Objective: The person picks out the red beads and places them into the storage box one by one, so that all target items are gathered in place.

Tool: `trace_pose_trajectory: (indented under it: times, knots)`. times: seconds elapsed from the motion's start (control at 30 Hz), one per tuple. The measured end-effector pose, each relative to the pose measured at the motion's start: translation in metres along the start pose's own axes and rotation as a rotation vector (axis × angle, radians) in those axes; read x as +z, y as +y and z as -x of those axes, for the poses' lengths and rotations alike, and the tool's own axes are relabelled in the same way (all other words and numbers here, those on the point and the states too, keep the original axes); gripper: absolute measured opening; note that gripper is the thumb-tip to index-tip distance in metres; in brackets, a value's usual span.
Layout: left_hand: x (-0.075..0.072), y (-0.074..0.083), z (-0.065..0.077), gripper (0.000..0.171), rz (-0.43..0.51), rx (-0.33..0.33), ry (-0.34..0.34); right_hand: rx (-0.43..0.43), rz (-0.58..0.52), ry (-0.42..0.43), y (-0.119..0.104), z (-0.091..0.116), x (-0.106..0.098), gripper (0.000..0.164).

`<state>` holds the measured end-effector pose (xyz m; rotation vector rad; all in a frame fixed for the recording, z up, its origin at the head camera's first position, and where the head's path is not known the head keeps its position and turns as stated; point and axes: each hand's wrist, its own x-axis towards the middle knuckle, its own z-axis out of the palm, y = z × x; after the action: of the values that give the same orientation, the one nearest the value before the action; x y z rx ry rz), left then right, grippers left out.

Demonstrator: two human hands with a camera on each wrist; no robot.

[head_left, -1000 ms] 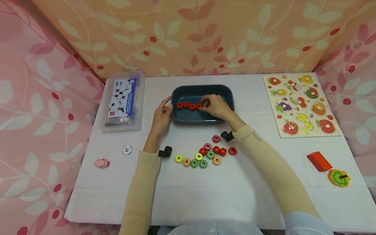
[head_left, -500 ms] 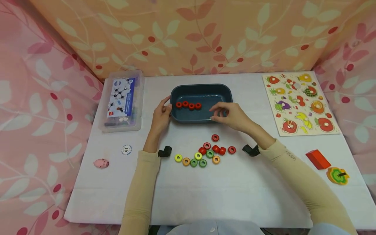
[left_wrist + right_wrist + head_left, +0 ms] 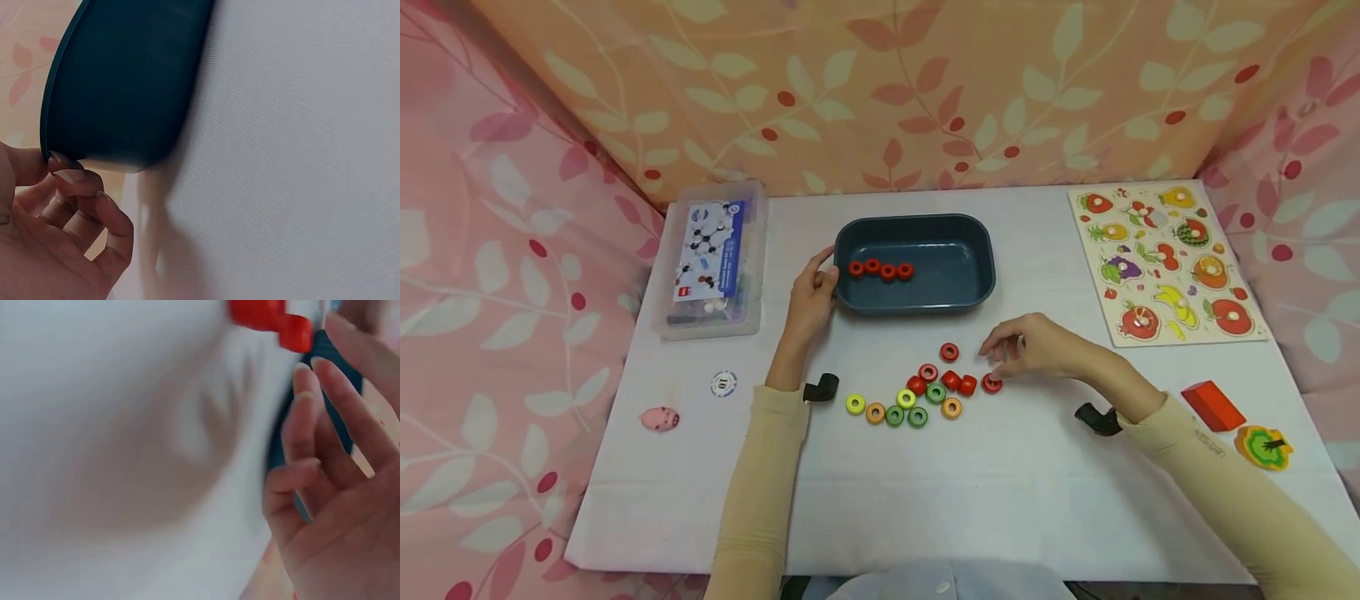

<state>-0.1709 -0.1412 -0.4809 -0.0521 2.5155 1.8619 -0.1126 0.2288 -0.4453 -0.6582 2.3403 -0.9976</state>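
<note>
A dark blue rectangular tray [image 3: 917, 310] holds several red ring beads [image 3: 888, 272] in a row in its left half. At the tray's left end my left hand [image 3: 811, 302] pinches the rim between thumb and fingers, as the left wrist view shows near the tray wall [image 3: 125, 81]. My right hand [image 3: 1037, 346] hovers in front of the tray's right side with nothing in it, its fingers slightly bent and apart. Its thumb tip overlaps a red ring bead [image 3: 992, 384] on the table. Red beads [image 3: 295, 332] also show beyond the fingertips in the right wrist view.
Green [image 3: 917, 417], yellow [image 3: 855, 404] and orange beads [image 3: 951, 407] lie between the arms. A clear plastic box [image 3: 711, 258], a chip [image 3: 724, 383] and a pig figure [image 3: 659, 418] are left. A fruit puzzle board [image 3: 1168, 267], red block [image 3: 1213, 406] and pepper-shaped toy [image 3: 1263, 447] are right.
My right hand has let go of the rightmost red bead in the tray's row, left the tray and moved right and nearer to the loose beads. The left hand stays at the tray.
</note>
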Motion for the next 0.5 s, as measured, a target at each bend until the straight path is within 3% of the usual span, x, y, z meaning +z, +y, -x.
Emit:
trace_pose_trajectory:
  times: [0.13,0.27,0.4,0.5]
  knots:
    - [-0.003,0.016,0.005,0.044,0.016,-0.016,-0.02,-0.015,0.001,-0.041,0.013,0.01,0.009,0.036]
    - [-0.006,0.036,0.012,0.044,0.01,-0.014,-0.028,-0.061,0.021,-0.018,0.019,0.013,0.016,0.036]
    - [-0.006,0.037,0.013,0.043,0.013,-0.01,-0.029,-0.07,0.013,-0.006,0.02,0.013,0.018,0.033]
    - [-0.005,0.026,0.01,0.043,0.032,-0.007,-0.028,-0.056,0.013,-0.001,0.017,0.013,0.015,0.031]
